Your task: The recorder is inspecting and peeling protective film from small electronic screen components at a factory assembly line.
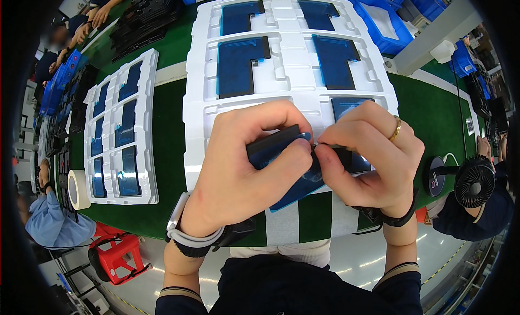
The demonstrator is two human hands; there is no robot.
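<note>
The flat black part (pixel 281 152) is held just above the near edge of the white tray (pixel 200 103). The left hand (pixel 244 163) has its grip closed on the part's left end; the right hand (pixel 374 158) pinches a thin blue film (pixel 295 187) at its edge. The part appears light, thin and stiff, probably fragile: hold by the edges. The film appears soft.

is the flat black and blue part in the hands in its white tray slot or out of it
Out. The flat black and blue part is lifted above the white moulded tray, pinched between the left hand and right hand.
</note>
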